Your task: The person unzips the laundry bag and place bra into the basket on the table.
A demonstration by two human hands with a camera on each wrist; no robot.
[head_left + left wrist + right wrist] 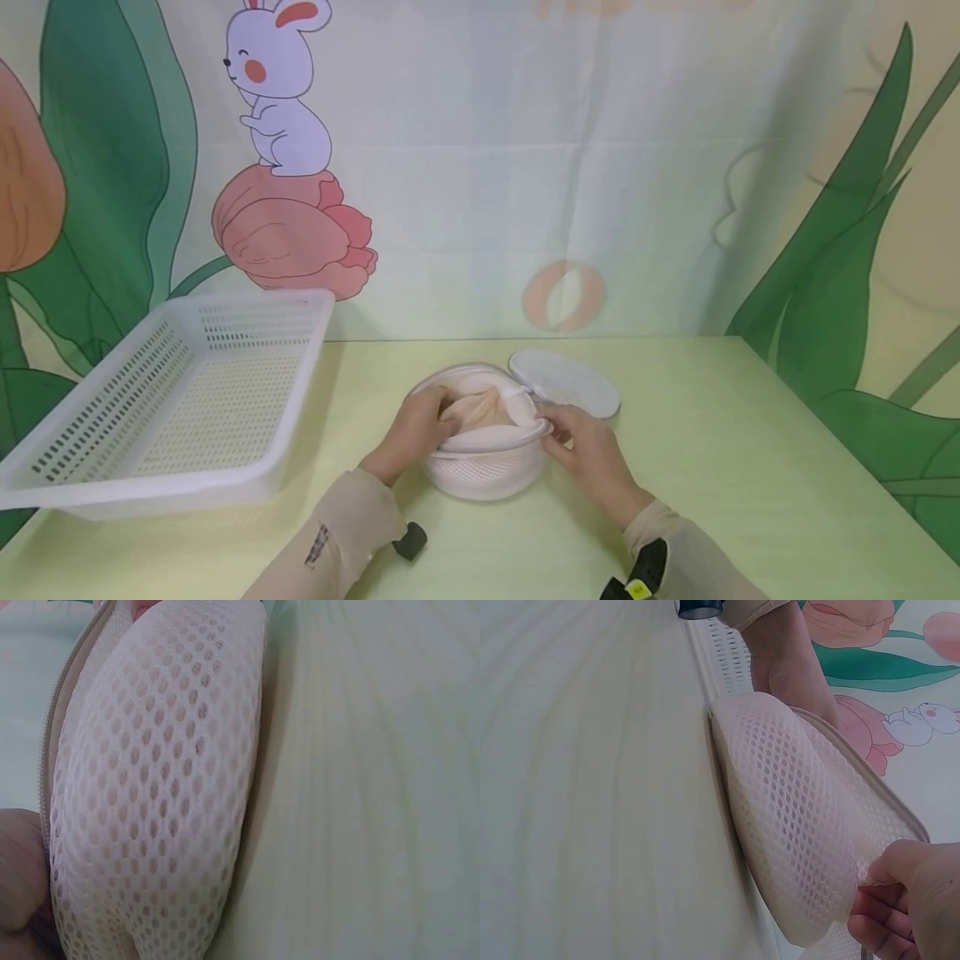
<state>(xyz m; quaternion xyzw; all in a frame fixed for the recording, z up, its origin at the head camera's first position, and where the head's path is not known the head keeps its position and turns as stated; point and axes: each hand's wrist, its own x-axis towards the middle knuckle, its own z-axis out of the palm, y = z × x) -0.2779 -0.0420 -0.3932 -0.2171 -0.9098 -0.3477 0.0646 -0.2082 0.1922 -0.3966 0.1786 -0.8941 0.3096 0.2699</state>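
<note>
A round white mesh laundry bag (487, 475) stands on the table with its zipped lid (566, 383) folded back to the right rear. Inside it lies a peach-coloured cloth item (476, 408), crumpled, its exact kind unclear. My left hand (416, 429) reaches over the left rim, finger and thumb on the edge of that cloth; some fingertips are hidden. At the right side, my right hand (588, 454) pinches the bag's rim between thumb and fingers. The right wrist view shows this pinch on the mesh (795, 802) closely. Mostly mesh wall (157, 765) fills the left wrist view.
A large white perforated plastic basket (281, 433) stands on the left of the pale yellow-green table (712, 467). Behind the table hangs a printed cloth backdrop (480, 192) with a rabbit and flowers. Each wrist carries a black device (410, 542).
</note>
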